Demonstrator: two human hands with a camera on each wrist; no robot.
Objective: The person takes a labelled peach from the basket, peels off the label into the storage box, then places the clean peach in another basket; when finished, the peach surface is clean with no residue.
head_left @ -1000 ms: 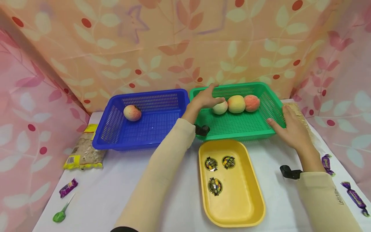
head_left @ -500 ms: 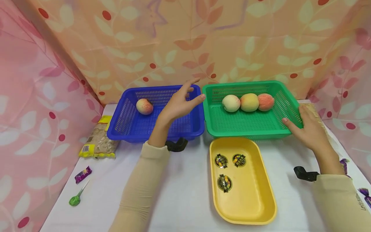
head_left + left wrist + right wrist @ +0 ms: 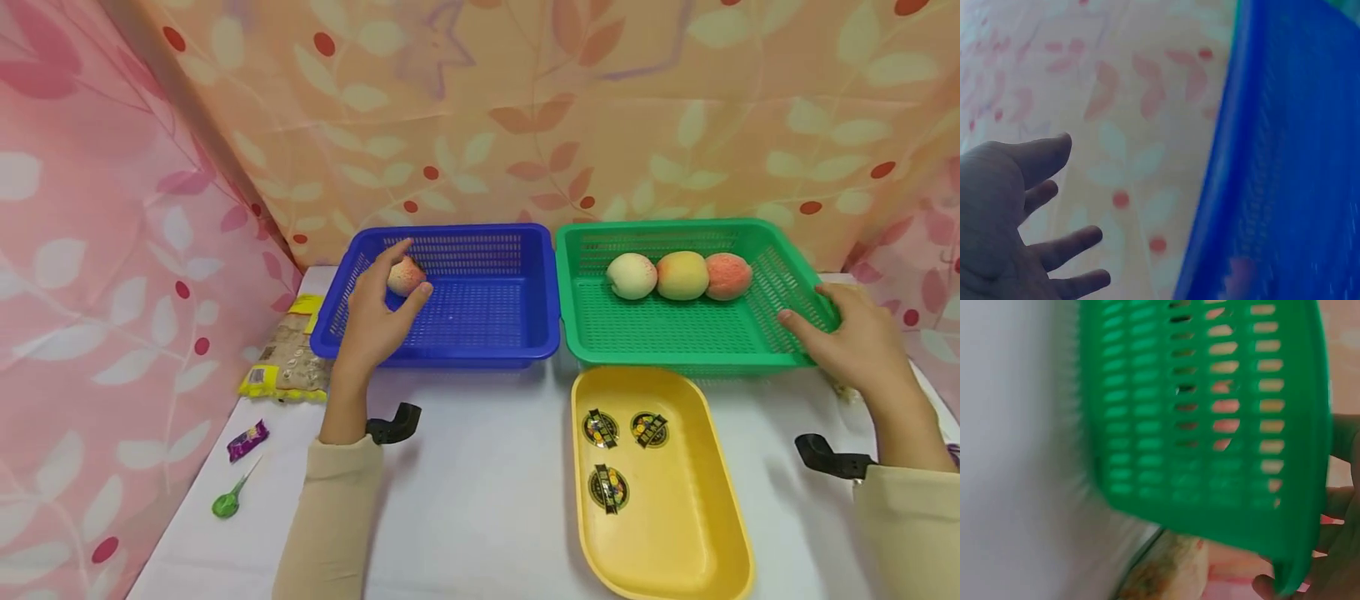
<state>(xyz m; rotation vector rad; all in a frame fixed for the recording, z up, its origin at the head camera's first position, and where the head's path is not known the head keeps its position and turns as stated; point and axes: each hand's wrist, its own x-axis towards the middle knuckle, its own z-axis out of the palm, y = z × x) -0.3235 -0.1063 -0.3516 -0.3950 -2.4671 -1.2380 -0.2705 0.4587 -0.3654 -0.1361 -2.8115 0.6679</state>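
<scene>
Left hand (image 3: 375,321), fingers apart near the peach (image 3: 406,278), should close softly while right hand (image 3: 862,340) grips the green basket (image 3: 675,335).

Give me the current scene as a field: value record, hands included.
left hand: fingers spread, holding nothing, at left end of blue basket
right hand: grips right rim of green basket
blue basket: one peach
green basket: pale peach, yellow peach, red peach in a row
yellow tray: three round black-and-gold pieces
left side: brown-and-yellow bag, purple-wrapped candy, green lollipop
</scene>
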